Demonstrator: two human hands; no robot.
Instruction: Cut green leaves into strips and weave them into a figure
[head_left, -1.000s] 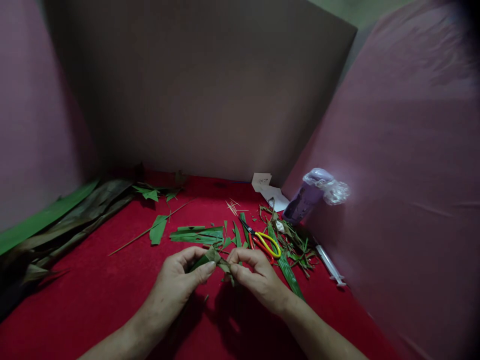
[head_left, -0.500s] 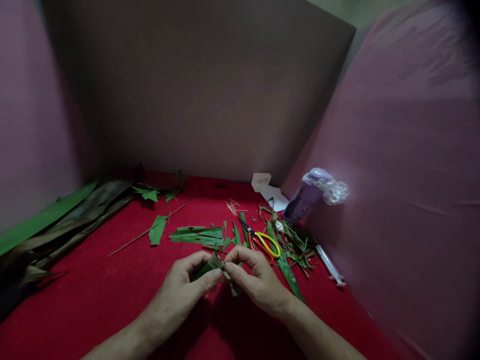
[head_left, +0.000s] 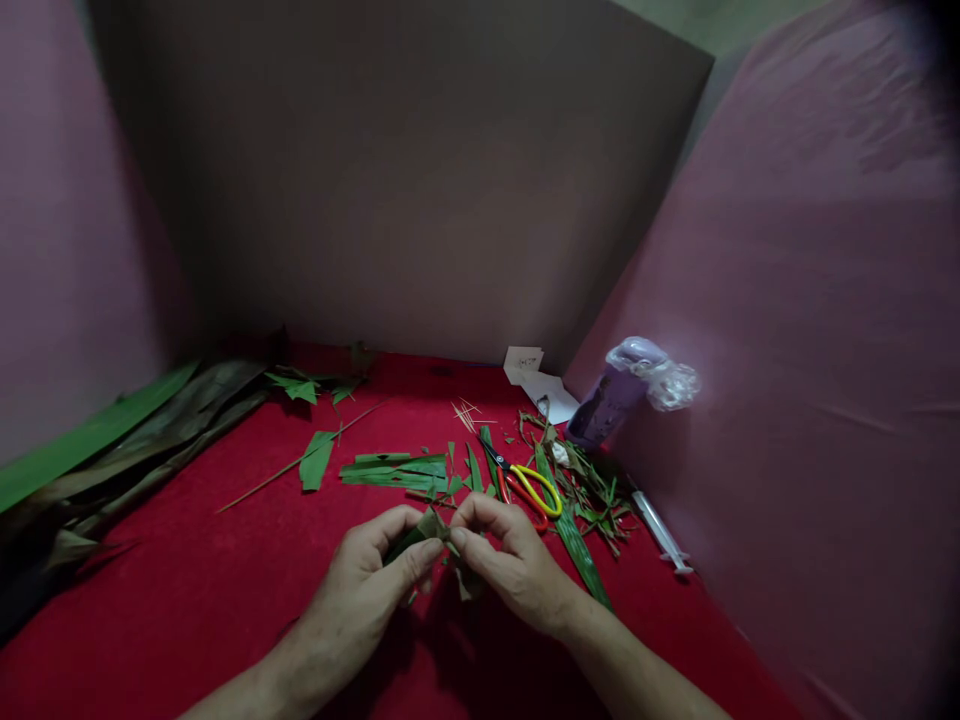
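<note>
My left hand (head_left: pixel 367 580) and my right hand (head_left: pixel 510 560) meet low in the middle, over a red cloth (head_left: pixel 187 590). Both pinch a small folded piece of green and brown leaf (head_left: pixel 431 528) between thumb and fingers. The left thumb presses its left side, and the right fingertips hold its right end, from which a brown strip hangs down. Scissors (head_left: pixel 525 485) with yellow and red handles lie just beyond my right hand.
Cut green leaf strips (head_left: pixel 394 470) and scraps (head_left: pixel 592 495) lie behind the hands. Long leaves (head_left: pixel 112 440) are piled at the left. A purple bottle (head_left: pixel 615 395), a syringe (head_left: pixel 660 530), toothpicks (head_left: pixel 465 412) and white paper (head_left: pixel 536 378) lie at the right. Cardboard and pink walls enclose the cloth.
Both hands have shifted slightly right and nearer to each other, and their fingertips now meet on the leaf piece. Everything else lies as before.
</note>
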